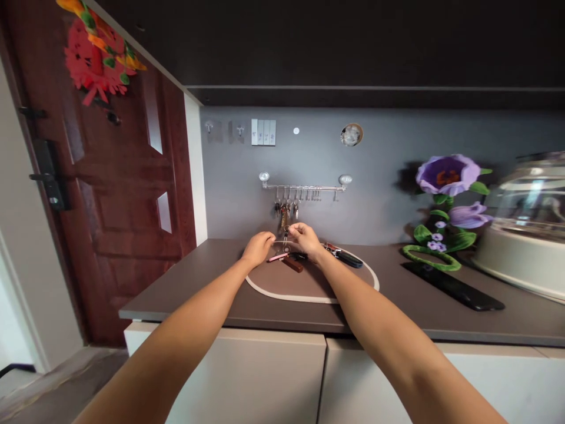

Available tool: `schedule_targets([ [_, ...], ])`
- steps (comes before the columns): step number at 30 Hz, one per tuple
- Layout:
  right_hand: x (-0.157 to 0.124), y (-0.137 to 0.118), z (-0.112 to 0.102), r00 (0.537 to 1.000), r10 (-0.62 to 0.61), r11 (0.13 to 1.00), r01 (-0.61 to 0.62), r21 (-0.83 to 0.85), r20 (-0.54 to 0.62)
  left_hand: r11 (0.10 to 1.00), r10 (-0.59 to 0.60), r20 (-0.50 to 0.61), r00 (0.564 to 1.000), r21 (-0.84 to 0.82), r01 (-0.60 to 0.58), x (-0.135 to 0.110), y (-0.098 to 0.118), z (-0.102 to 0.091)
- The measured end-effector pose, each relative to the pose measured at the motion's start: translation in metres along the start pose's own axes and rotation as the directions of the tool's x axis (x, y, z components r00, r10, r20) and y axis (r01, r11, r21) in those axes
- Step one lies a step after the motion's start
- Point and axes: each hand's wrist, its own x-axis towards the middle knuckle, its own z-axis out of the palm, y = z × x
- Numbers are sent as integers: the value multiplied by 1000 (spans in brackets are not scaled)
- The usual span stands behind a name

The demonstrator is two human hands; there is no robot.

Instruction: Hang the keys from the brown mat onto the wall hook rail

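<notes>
My right hand (308, 240) pinches a small key ring (286, 229) with keys dangling from it, just above the mat. My left hand (259, 247) is a little to the left, its thumb and fingers pressed together; what they grip, if anything, is too small to make out. Beneath the hands, a pink strip-like item (278, 257) and a brown leather-looking tag (293, 264) lie on the brown mat (309, 299) with a pale rim. A dark key bundle (348, 258) rests right of my right hand. Behind, several keys (285, 211) hang from the hook rail (304, 188).
On the counter (176, 297), a black phone-like slab (454, 287) lies at the right. Purple fluffy flowers (448, 175) and a domed white appliance (523, 253) stand behind it. A dark shelf (353, 53) overhangs the counter. The red-brown door (117, 235) is at left.
</notes>
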Motion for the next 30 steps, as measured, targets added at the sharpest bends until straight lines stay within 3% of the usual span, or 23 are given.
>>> schedule_targets([
  [4, 2, -6, -3, 997, -30, 997, 25, -76, -73, 1000, 5, -7, 1000, -4, -5, 0, 2, 1],
  [12, 19, -19, -13, 966, 24, 1000, -19, 20, -256, 999, 21, 3, 1000, -42, -21, -2, 11, -1],
  [20, 54, -37, -31, 913, -95, 978, 12, -207, -396, 999, 11, 27, 1000, -50, -10, -2, 15, -1],
  [30, 84, -43, -31, 874, -63, 934, -118, -337, -483, 999, 12, 37, 999, -39, -11, -2, 16, -1],
])
